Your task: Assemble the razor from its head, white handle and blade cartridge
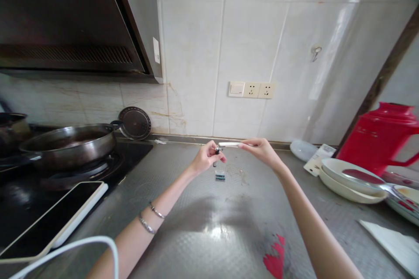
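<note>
A person's two bare hands meet near the centre of the frame above a textured metal bench (pixel 183 244). The left hand (pixel 205 158) grips a small dark-and-silver piece (pixel 217 151) in its fingers, the exact kind too small to tell. The right hand (pixel 262 151) pinches one end of a slim white object (pixel 229 144), which lies level just above the piece at the centre; whether the two touch cannot be made out. A small blue-green item (pixel 220 177) lies on the bench just below the left hand, and two bracelets (pixel 147 223) circle the left forearm.

At the left of the frame, a wide metal pan (pixel 75 150) sits on a black cooktop (pixel 139 152), with a dark round disc (pixel 135 123) leaning on the tiled wall (pixel 193 52) behind it. A smartphone (pixel 55 218) lies at lower left near a curved white cable (pixel 98 239), beneath a range hood (pixel 59 13) at upper left. At right stand a red jug (pixel 369 139) and, in front of it, stacked white bowls (pixel 340 188); a ragged red patch (pixel 276 259) marks the bench at lower right of centre.
</note>
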`<state>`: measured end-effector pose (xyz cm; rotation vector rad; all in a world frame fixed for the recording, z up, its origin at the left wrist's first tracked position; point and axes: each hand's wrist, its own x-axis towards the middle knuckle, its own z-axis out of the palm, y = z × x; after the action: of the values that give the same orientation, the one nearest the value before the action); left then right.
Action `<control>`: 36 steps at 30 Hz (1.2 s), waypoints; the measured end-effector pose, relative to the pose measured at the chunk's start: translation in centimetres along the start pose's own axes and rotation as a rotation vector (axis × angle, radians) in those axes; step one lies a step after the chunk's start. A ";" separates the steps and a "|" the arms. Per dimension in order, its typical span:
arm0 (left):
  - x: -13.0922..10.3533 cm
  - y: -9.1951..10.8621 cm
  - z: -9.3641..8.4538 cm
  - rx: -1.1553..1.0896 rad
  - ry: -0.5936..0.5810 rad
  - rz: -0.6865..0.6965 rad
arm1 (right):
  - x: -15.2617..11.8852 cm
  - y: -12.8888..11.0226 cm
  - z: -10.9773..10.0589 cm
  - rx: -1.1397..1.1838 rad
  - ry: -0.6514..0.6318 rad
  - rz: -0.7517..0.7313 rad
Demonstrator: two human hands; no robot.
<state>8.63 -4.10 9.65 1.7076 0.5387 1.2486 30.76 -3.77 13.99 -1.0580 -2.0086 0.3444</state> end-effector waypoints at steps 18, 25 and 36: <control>-0.2 0.3 0.3 0.008 -0.011 -0.006 | 0.0 0.3 -0.3 -0.033 0.014 -0.024; -0.2 0.3 0.2 0.018 -0.020 -0.006 | 0.0 -0.1 -0.3 -0.065 0.007 -0.013; -0.1 0.2 0.2 -0.029 0.047 -0.027 | 0.2 0.4 0.1 -0.068 0.155 0.064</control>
<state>8.76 -4.37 9.79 1.6451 0.5673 1.2741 30.86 -3.35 13.87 -1.1573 -1.8625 0.2217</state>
